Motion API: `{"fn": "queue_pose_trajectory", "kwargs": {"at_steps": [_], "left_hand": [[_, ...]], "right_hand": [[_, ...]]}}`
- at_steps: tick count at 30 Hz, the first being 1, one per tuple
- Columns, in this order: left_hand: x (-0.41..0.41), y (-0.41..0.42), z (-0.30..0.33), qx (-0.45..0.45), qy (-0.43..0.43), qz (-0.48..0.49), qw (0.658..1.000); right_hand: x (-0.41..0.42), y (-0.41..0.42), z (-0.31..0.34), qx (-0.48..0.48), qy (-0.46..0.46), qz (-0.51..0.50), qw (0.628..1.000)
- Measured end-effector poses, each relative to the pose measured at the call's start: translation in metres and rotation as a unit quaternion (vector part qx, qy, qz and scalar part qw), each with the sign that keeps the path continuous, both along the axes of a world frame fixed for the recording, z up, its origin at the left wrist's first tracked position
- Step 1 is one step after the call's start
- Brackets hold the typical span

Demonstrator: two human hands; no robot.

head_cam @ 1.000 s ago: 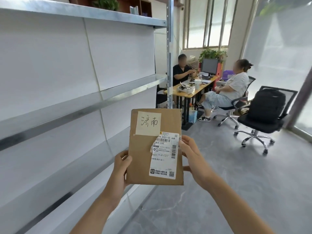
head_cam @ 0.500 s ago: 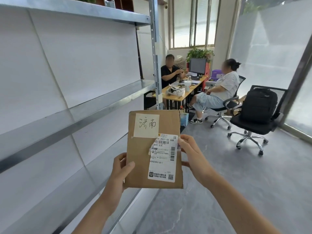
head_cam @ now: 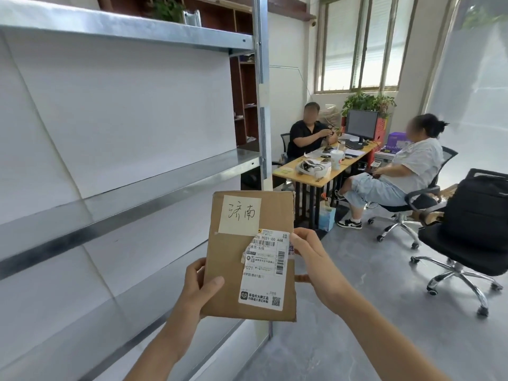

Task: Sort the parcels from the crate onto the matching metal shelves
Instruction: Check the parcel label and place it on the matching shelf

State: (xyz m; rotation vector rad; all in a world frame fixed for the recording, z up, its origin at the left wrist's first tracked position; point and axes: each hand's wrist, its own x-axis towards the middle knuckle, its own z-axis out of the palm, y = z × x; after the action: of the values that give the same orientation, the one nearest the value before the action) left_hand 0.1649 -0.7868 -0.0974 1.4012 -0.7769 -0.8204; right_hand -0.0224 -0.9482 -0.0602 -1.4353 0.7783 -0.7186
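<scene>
The parcel (head_cam: 248, 257) I've got is plain brown cardboard, matt, a bit scuffed at the edges, with a matt paper note (head_cam: 239, 214) and a slightly glossy printed label (head_cam: 265, 269) that's peeling on one side. The shelves (head_cam: 132, 199) next to me are bare galvanised-looking metal with a dull sheen. The floor (head_cam: 384, 312) is smooth grey with a marbled look. The desk (head_cam: 324, 171) top looks like light wood.

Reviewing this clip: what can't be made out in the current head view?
- Crate: outside the frame.
- Labels on the grey metal shelves: none visible, so the match is unknown.
- Back of the flat brown cardboard parcel: faces away.
- Fingers of the right hand: mostly behind the parcel.
- White shipping label: fine print too small.
</scene>
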Motion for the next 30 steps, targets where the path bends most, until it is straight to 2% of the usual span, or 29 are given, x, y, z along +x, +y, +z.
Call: {"fn": "queue_pose_trajectory", "kwargs": {"at_steps": [8, 12, 17, 21, 26, 30], "left_hand": [[-0.035, -0.075, 0.01, 0.002, 0.023, 0.041, 0.999], [-0.037, -0.098, 0.016, 0.0, 0.004, 0.046, 0.999], [-0.023, -0.115, 0.019, 0.018, -0.044, 0.016, 0.999], [-0.001, -0.126, 0.015, 0.029, -0.077, -0.016, 0.996], [0.03, -0.141, 0.011, 0.041, -0.108, -0.087, 0.99], [0.052, -0.157, 0.015, 0.029, -0.15, -0.115, 0.982]], "right_hand": [[-0.022, -0.104, 0.016, 0.006, -0.001, 0.064, 0.998], [-0.02, -0.138, 0.017, 0.012, -0.019, 0.081, 0.996], [-0.011, -0.171, 0.02, 0.012, -0.02, 0.106, 0.994], [-0.003, -0.192, 0.028, -0.021, 0.01, 0.108, 0.994], [0.014, -0.217, 0.032, -0.01, 0.048, 0.106, 0.993], [0.034, -0.239, 0.039, 0.001, 0.024, 0.105, 0.994]]}}
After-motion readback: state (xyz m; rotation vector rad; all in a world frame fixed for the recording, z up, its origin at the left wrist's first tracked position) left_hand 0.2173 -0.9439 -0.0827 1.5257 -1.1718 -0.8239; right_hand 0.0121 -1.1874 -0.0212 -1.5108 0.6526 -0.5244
